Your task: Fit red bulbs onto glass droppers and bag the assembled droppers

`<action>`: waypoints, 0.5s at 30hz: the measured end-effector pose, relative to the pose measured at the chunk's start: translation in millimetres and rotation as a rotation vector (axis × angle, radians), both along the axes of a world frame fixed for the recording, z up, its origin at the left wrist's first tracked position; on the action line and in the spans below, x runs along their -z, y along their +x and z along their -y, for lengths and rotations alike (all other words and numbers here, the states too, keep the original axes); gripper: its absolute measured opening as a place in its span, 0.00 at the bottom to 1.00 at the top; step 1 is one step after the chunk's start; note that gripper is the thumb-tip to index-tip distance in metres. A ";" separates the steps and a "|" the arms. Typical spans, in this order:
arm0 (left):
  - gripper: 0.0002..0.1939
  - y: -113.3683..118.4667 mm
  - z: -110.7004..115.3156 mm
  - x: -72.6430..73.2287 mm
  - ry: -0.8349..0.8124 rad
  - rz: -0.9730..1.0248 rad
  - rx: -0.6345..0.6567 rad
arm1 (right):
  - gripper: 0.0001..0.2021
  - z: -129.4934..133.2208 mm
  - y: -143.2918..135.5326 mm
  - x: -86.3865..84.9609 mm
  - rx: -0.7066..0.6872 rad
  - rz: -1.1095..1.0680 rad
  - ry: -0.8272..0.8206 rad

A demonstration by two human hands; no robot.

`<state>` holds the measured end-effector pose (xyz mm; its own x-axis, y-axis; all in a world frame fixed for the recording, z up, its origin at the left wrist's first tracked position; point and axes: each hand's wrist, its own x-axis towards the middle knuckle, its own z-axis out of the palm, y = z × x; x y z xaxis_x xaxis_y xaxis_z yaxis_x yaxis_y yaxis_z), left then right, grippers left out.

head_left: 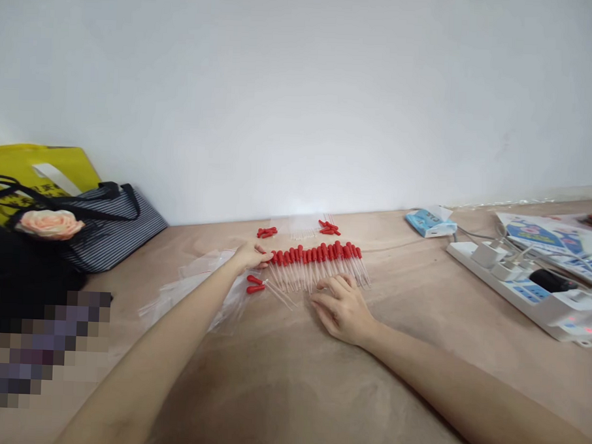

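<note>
A row of clear droppers with red bulbs lies side by side on the table. At the row's left end, my left hand has its fingertips closed at a red bulb. My right hand rests just below the thin tips of the row, fingers curved and apart, nothing seen in it. Two droppers lie separately in front of the left end, partly over clear plastic bags. Behind the row are two small groups of red bulbs, with clear plastic between them.
A power strip with plugs and cables is at the right, near a blue tissue pack and printed packets. A striped bag, a yellow bag and a fabric rose are at the left.
</note>
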<state>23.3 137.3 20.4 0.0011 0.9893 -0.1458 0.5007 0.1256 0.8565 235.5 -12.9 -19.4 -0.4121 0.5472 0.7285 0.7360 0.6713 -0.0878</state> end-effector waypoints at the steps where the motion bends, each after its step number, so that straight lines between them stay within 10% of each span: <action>1: 0.14 -2.0 1.1 -1.1 0.023 -0.020 0.018 | 0.07 -0.2 0.0 0.0 0.000 0.005 -0.001; 8: 0.09 -37.0 32.8 -16.3 0.270 -0.168 0.248 | 0.06 2.8 -2.6 -1.9 0.110 0.036 -0.099; 15: 0.14 -66.0 58.2 -0.7 0.498 -0.406 0.490 | 0.10 -6.7 -37.7 -22.5 0.280 -0.016 -0.451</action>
